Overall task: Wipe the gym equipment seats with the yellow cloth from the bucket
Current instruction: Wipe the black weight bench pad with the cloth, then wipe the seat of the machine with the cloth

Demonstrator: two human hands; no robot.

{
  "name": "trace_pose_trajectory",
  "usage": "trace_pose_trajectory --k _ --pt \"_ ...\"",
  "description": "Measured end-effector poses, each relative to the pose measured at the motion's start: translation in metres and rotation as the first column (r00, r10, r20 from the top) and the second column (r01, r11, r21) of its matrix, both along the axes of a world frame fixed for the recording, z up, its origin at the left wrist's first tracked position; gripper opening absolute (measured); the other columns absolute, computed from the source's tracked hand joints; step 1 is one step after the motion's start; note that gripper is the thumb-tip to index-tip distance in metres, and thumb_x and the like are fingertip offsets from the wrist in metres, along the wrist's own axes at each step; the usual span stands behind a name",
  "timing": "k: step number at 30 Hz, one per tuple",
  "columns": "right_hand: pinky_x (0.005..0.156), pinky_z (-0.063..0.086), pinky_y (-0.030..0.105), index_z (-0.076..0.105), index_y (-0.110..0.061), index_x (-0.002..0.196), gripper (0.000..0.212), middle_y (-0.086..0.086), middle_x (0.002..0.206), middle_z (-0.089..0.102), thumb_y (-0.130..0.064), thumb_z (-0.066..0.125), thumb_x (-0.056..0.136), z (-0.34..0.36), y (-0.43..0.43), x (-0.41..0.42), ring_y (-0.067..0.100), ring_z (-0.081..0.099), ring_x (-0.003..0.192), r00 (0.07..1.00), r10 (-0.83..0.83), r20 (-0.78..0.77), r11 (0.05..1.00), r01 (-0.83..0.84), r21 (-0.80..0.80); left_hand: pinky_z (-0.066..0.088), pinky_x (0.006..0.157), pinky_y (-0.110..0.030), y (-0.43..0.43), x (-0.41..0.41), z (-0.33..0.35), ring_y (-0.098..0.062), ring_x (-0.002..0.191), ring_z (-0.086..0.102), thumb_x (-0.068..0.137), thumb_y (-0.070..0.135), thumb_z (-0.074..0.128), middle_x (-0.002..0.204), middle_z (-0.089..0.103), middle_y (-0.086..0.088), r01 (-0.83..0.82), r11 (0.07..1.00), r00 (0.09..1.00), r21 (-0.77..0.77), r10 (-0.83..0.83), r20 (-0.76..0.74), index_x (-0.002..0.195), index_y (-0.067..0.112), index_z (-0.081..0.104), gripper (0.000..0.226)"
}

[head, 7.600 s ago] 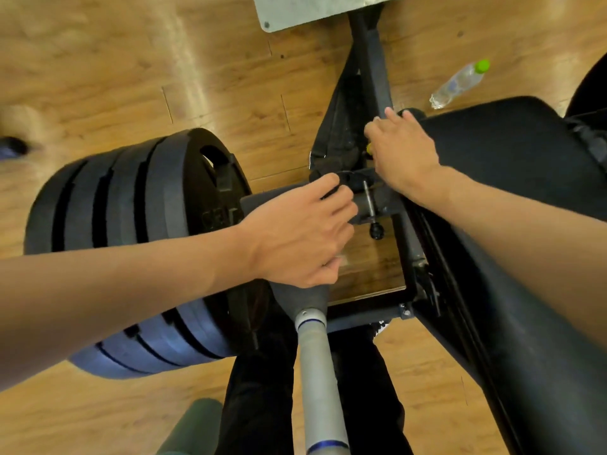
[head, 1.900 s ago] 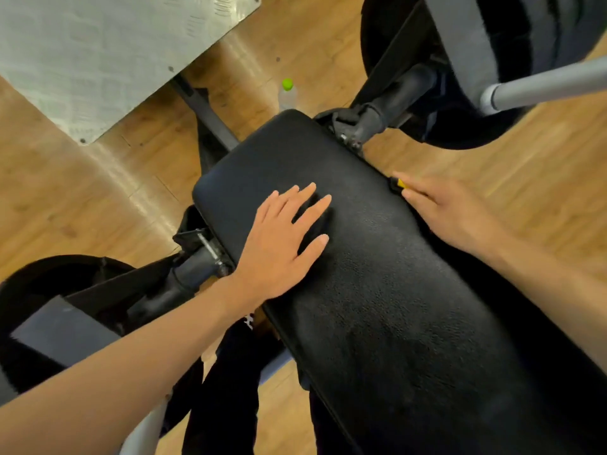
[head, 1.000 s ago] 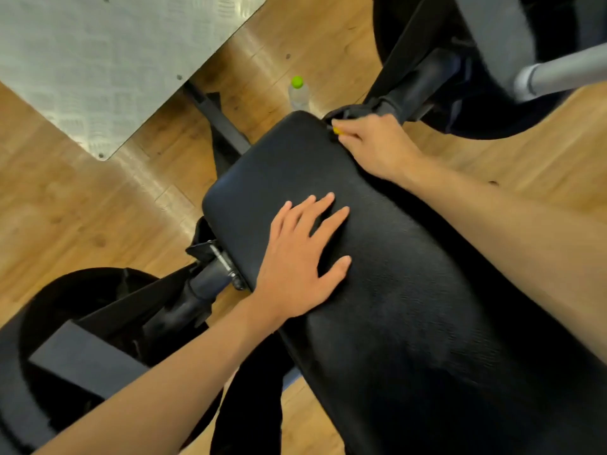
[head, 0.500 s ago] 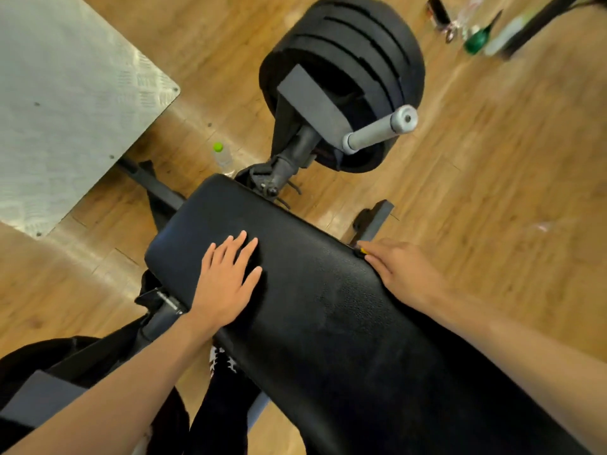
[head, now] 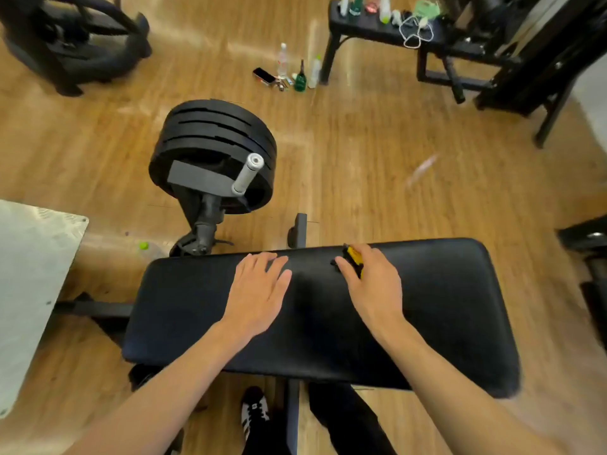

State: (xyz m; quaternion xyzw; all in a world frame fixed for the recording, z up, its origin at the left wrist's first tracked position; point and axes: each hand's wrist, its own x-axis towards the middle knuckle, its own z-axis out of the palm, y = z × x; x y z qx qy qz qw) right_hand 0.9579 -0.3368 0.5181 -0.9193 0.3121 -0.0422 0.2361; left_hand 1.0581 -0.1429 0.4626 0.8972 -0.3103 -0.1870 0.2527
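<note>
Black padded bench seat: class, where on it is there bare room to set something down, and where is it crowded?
Bare: the black padded bench seat right of the right hand, and its left end beyond the flat left hand. Crowded: the far-middle edge, where both hands and the yellow cloth sit.

I am looking down into a gym, as far as I can tell. Right under the camera lies a long black padded bench (head: 427, 307) on a steel frame, and beyond it a stack of black weight plates (head: 210, 133) sits on a machine arm with a grey sleeve (head: 248, 174). The wood floor (head: 361, 159) carries more black equipment frames (head: 525, 77), a second bench (head: 368, 27) strewn with bottles, and a checker-plate footplate (head: 29, 274) at the left edge.
</note>
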Motion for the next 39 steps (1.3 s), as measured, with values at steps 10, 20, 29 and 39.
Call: trace_pose_trajectory --k 10,20,29,39 --pt "0.081 0.043 0.020 0.057 -0.032 0.128 0.038 -0.018 0.114 0.060 -0.053 0.052 0.098 0.082 -0.059 -0.211 0.003 0.057 0.103 0.905 -0.403 0.134 0.915 0.401 0.047 0.034 0.099 -0.031 -0.135 -0.141 0.114 -0.011 0.118 0.046 0.101 0.060 0.018 0.127 0.051 0.012 0.309 0.945 0.947 -0.103 -0.295 0.128 0.131 0.026 0.058 0.060" --pt "0.066 0.047 0.028 0.059 -0.031 0.124 0.027 -0.016 0.100 0.063 -0.042 0.052 0.101 0.059 -0.147 -0.477 0.010 0.062 0.085 0.593 -0.797 0.112 0.600 0.756 0.262 0.041 0.104 -0.038 -0.308 -0.388 0.132 -0.020 0.123 0.046 0.103 0.050 0.034 0.132 0.052 0.002 0.822 0.569 0.547 0.026 -0.801 0.243 0.129 0.015 0.062 0.052" --pt "0.080 0.054 0.036 0.063 -0.025 0.123 0.025 -0.005 0.113 0.068 -0.032 0.058 0.100 0.005 -0.176 -0.670 0.019 0.068 0.101 0.278 -0.960 -0.040 0.237 0.876 0.421 0.036 0.108 -0.033 -0.405 -0.584 0.097 -0.016 0.127 0.043 0.097 0.057 0.007 0.135 0.051 0.005 0.931 0.188 0.170 0.312 -0.982 0.085 0.135 0.022 0.057 0.073" --pt "0.073 0.052 0.032 0.065 -0.023 0.117 0.024 -0.003 0.099 0.072 -0.029 0.065 0.094 -0.005 -0.236 -0.783 0.020 0.068 0.093 -0.031 -0.991 -0.131 -0.092 0.867 0.490 0.035 0.103 -0.031 -0.519 -0.704 0.086 -0.015 0.119 0.048 0.094 0.057 0.001 0.123 0.056 0.008 0.927 -0.095 -0.107 0.363 -0.994 0.015 0.130 0.024 0.059 0.075"
